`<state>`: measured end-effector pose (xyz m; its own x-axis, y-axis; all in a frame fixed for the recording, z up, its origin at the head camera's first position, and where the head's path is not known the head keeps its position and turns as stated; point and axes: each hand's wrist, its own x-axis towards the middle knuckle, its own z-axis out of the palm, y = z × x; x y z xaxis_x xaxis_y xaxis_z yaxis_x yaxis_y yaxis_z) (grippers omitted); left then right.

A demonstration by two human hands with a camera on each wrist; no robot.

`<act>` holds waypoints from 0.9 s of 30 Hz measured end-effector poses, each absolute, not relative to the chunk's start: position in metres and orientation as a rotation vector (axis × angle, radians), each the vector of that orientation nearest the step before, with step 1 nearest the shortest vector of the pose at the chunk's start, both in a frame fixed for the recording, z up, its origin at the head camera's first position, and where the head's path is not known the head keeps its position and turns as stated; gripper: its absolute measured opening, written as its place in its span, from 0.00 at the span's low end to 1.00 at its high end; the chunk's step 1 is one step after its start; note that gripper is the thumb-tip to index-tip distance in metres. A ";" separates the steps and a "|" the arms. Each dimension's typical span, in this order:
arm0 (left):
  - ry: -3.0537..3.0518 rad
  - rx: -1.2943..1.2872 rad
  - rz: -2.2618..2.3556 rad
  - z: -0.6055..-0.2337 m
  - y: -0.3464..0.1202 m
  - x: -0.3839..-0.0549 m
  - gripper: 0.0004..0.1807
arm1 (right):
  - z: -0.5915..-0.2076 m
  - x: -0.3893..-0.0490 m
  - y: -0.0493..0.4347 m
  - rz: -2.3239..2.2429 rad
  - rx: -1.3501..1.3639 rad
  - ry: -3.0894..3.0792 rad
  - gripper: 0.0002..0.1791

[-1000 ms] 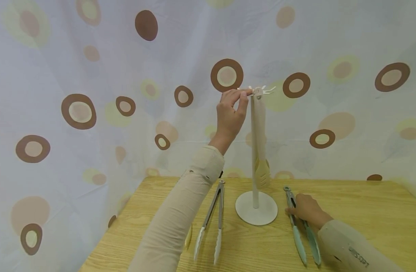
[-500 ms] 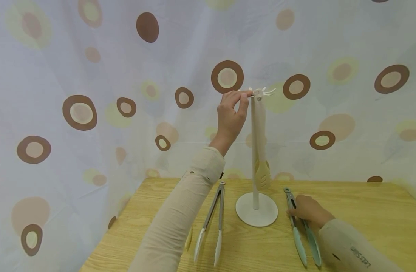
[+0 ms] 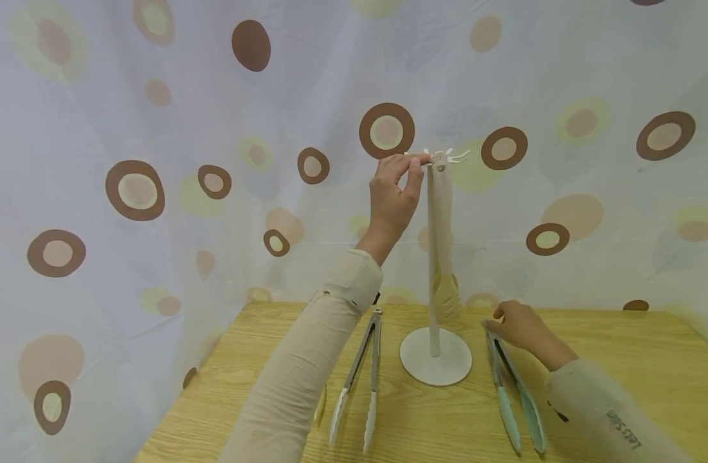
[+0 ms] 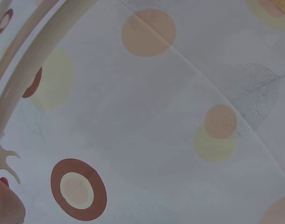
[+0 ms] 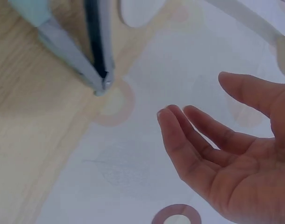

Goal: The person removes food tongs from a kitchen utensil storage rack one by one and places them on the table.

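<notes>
My left hand (image 3: 393, 193) is raised and pinches the hooked top of a white utensil stand (image 3: 431, 257). In the left wrist view a fingertip (image 4: 7, 205) shows below a pale hook (image 4: 9, 158). A cream slotted spatula (image 3: 446, 299) hangs from the stand, with something similar partly hidden behind it. At the right lie green-tipped tongs (image 3: 508, 411), spread apart on the table. My right hand (image 3: 521, 325) is over their joint end; the right wrist view shows its fingers loosely bent, holding nothing, apart from the tongs.
White-tipped tongs (image 3: 375, 366) lie left of the stand's round base (image 3: 436, 376). A yellow thing (image 3: 321, 408) is mostly hidden behind my left sleeve. A spotted curtain (image 3: 215, 96) hangs behind the wooden table (image 3: 620, 360).
My right hand has moved up from the green-tipped tongs' arms toward their joint end. Those tongs have barely shifted. My left hand keeps its pinch on the stand's top.
</notes>
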<state>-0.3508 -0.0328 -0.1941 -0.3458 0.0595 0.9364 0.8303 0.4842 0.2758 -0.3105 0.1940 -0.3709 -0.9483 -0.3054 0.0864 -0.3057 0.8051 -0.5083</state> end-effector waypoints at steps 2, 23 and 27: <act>-1.745 -0.759 -0.982 -0.194 -0.033 -0.351 0.15 | -0.366 -0.310 0.192 0.858 0.507 -2.940 0.21; -1.747 -0.755 -0.986 -0.196 -0.033 -0.352 0.16 | -0.332 -0.298 0.152 1.286 0.703 -2.223 0.21; -1.749 -0.755 -0.988 -0.196 -0.033 -0.352 0.15 | -0.327 -0.300 0.147 1.382 0.787 -2.125 0.21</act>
<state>-0.3516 -0.0330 -0.1959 -0.3533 0.0565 0.9338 0.8289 0.4816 0.2845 -0.2997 0.1467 -0.3274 -0.7182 -0.2030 0.6656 -0.6908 0.3236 -0.6466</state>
